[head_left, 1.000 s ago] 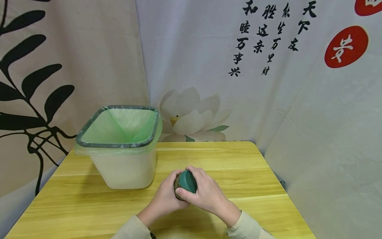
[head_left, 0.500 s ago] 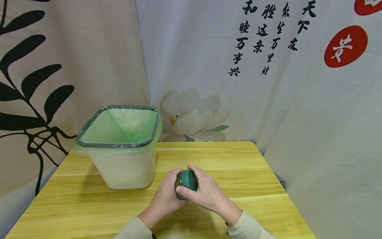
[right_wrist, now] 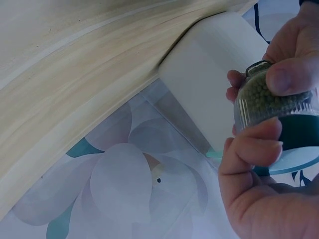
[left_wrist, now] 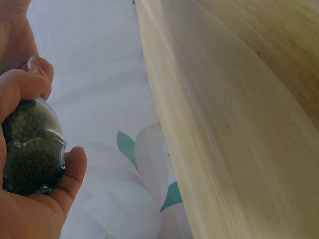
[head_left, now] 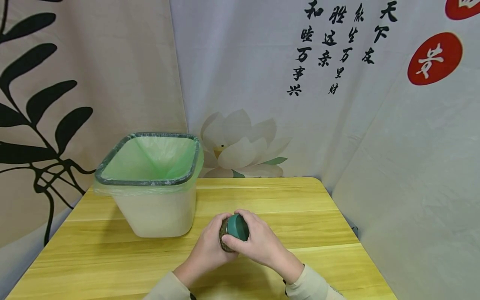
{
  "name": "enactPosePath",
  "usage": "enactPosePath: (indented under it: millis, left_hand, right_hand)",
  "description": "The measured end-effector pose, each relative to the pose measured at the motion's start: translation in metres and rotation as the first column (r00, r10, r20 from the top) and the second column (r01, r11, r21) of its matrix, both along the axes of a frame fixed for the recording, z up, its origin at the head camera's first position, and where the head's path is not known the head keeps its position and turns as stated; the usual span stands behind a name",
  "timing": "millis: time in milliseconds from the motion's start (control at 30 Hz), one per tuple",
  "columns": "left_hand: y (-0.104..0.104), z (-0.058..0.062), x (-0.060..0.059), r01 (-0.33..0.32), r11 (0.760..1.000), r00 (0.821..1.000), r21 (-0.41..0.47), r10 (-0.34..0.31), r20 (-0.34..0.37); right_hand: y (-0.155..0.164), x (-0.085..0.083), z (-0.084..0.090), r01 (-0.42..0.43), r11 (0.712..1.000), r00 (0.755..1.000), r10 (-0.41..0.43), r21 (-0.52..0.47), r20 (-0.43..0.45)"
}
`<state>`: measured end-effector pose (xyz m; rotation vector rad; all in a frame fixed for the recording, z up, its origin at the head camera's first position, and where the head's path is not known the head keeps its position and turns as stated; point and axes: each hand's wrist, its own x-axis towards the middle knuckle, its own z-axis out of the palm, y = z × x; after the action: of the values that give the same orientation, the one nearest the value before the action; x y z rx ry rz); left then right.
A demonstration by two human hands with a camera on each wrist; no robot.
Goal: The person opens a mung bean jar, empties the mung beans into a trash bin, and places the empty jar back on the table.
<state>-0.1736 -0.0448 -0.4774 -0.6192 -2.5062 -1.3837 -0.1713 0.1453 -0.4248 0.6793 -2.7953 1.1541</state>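
A small clear jar (head_left: 224, 236) full of green beads (left_wrist: 31, 149) is held tilted above the wooden table (head_left: 300, 216). My left hand (head_left: 208, 250) grips the jar's body (right_wrist: 264, 102), fingers and thumb curled round it. My right hand (head_left: 258, 239) wraps its fingers round the dark green lid (head_left: 236, 226), which sits on the jar's mouth (right_wrist: 299, 139). Both hands hover near the table's front middle, just right of the bin.
A white bin (head_left: 155, 208) lined with a green bag (head_left: 150, 158) stands at the table's left back; it shows as a white wall (right_wrist: 209, 74) in the right wrist view. Printed cloth backdrops (head_left: 337, 104) enclose the table on three sides.
The hands and jar stay in place; the right hand's fingers have shifted slightly around the lid, and the lid's tilt changed a little.
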Motion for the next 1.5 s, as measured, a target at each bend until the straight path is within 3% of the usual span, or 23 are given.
enactPosePath:
  millis: [600, 1500]
  left_hand:
    - [-0.005, 0.003, -0.003, 0.067, 0.998, 0.988, 0.022, -0.069, 0.139]
    - [-0.011, 0.002, -0.006, 0.158, 0.984, 0.959, 0.077, -0.171, 0.224]
  right_hand:
    - [0.0, 0.001, -0.001, 0.0, 0.999, 1.0, 0.001, 0.04, -0.025]
    - [0.001, 0.002, -0.002, -0.007, 0.997, 0.998, 0.012, 0.081, -0.063]
